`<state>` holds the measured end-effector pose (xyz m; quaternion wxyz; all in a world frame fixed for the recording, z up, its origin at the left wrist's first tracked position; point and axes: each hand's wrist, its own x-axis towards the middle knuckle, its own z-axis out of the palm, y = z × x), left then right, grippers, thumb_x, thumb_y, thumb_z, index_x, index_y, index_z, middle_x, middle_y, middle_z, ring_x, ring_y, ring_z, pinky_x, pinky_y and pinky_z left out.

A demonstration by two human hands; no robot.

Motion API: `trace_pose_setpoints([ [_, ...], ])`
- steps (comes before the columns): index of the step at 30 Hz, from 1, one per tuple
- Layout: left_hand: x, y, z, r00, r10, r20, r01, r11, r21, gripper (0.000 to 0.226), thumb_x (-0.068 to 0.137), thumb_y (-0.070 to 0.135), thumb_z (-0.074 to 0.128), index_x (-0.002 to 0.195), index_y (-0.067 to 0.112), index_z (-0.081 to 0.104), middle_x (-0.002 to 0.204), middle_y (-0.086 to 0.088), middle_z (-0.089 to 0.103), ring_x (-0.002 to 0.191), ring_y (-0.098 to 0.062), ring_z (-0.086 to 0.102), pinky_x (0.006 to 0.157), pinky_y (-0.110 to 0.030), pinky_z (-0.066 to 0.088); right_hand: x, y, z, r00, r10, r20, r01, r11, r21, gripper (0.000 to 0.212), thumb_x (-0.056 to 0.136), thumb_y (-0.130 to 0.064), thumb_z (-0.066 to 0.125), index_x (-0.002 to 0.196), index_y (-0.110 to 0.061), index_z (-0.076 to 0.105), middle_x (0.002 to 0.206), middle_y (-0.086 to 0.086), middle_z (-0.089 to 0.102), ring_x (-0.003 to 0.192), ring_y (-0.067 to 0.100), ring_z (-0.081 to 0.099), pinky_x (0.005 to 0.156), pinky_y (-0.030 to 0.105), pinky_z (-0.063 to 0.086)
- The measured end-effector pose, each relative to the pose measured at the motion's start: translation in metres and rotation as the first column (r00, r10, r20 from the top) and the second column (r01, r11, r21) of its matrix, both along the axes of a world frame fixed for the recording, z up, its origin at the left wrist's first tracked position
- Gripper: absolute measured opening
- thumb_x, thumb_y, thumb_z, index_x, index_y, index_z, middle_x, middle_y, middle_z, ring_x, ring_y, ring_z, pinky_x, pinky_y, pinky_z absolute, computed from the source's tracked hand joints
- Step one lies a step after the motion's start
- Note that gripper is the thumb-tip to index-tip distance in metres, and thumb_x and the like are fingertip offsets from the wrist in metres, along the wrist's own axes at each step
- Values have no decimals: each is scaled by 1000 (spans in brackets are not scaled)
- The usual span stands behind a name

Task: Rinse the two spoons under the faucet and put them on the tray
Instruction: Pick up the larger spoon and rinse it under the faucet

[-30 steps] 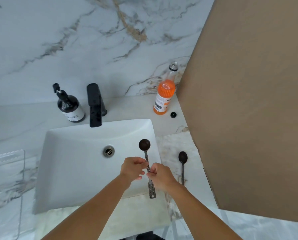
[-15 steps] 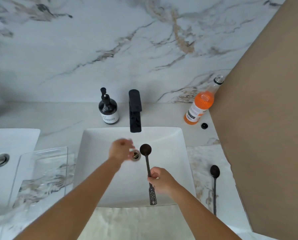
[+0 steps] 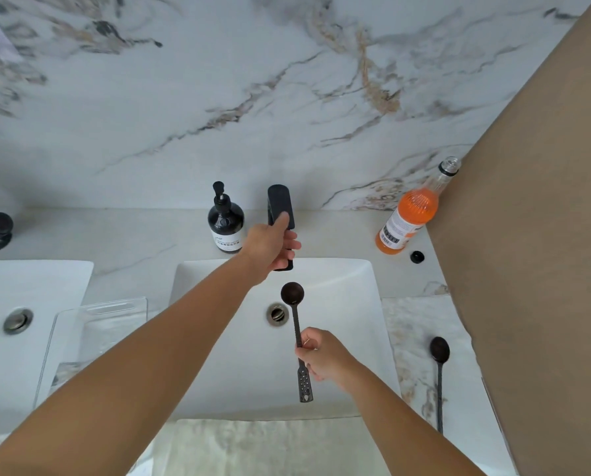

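Observation:
My right hand (image 3: 323, 359) grips the handle of a dark spoon (image 3: 292, 294), holding it over the white sink (image 3: 349, 290) with its round bowl just below the spout. At the back of the sink, my left hand (image 3: 270, 248) is wrapped around the black faucet (image 3: 278, 201). No water is visible. A second dark spoon (image 3: 439, 352) lies on the marble counter to the right of the sink. Left of the sink, a clear tray (image 3: 81, 324) rests on the counter, partly behind my left forearm.
A black soap pump bottle (image 3: 225, 223) stands left of the faucet. An orange drink bottle (image 3: 411, 214) and its black cap (image 3: 417, 256) sit at the back right beside a tan panel (image 3: 534, 269). Another white sink (image 3: 19, 304) lies at the far left.
My left hand let go of the spoon, reached forward across the sink and took hold of the faucet. My right hand kept the spoon and moved it under the spout.

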<state>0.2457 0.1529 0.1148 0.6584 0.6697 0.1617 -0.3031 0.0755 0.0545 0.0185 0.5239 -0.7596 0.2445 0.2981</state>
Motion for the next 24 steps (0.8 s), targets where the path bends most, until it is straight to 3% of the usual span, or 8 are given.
trace_pose_setpoints([
  [2, 0, -3, 4, 997, 40, -72, -45, 997, -69, 33, 102, 25, 51, 76, 6, 57, 65, -8, 56, 31, -8, 46, 30, -17, 32, -1, 0, -2, 1000, 1, -5, -1, 1000, 6, 19, 93, -8, 52, 76, -15, 48, 66, 5, 50, 49, 19, 37, 45, 25, 31],
  [5, 1, -4, 9, 982, 95, -165, -127, 971, -201, 30, 101, 18, 51, 73, 7, 52, 61, -6, 50, 33, -8, 42, 31, -15, 30, -1, 1, -5, 1000, 2, -12, -2, 999, 32, 18, 93, -7, 51, 77, -14, 48, 65, 5, 50, 49, 20, 37, 45, 25, 30],
  [10, 7, -7, 21, 984, 117, -133, -143, 967, -211, 30, 100, 18, 49, 72, 7, 51, 59, -5, 50, 33, -10, 41, 31, -17, 29, 2, 8, -8, 1000, 2, 0, -2, 996, 85, 12, 94, -7, 51, 82, -11, 49, 67, 9, 50, 48, 19, 36, 43, 24, 31],
  [14, 4, 2, 12, 990, 102, -102, -123, 964, -235, 33, 99, 30, 51, 80, 5, 62, 51, -3, 63, 37, -12, 47, 35, -18, 31, 5, 9, -8, 1000, 13, 23, -15, 996, 92, 9, 94, -8, 52, 86, -10, 50, 74, 15, 50, 47, 20, 37, 42, 25, 32],
  [17, 0, 26, -12, 968, 193, -162, -233, 929, -287, 45, 95, 46, 55, 90, 3, 69, 57, -2, 69, 41, -13, 51, 37, -20, 37, 8, 8, -8, 999, 18, 29, -21, 994, 105, 9, 94, -9, 52, 86, -9, 50, 70, 12, 50, 48, 19, 37, 41, 25, 33],
  [20, -10, 51, -45, 922, 312, -230, -346, 930, -125, 33, 97, 34, 57, 92, 3, 67, 75, -7, 68, 45, -14, 52, 37, -18, 42, 10, 7, -9, 999, 18, 29, -21, 994, 108, 9, 94, -9, 53, 86, -9, 50, 67, 7, 50, 48, 19, 38, 41, 24, 33],
  [22, -21, 58, -65, 925, 273, -266, -290, 956, -30, 20, 97, 21, 57, 96, 2, 64, 90, -12, 67, 54, -17, 53, 38, -19, 45, 12, 7, -9, 999, 17, 33, -21, 994, 111, 8, 94, -9, 53, 86, -9, 50, 65, 7, 49, 47, 19, 37, 41, 25, 33],
  [24, -32, 56, -78, 932, 179, -316, -199, 979, -32, 16, 96, 19, 59, 100, 4, 64, 99, -14, 67, 62, -21, 58, 44, -24, 47, 16, 7, -9, 999, 12, 40, -16, 994, 112, 8, 94, -9, 53, 86, -10, 50, 64, 7, 49, 46, 19, 38, 41, 24, 33],
])
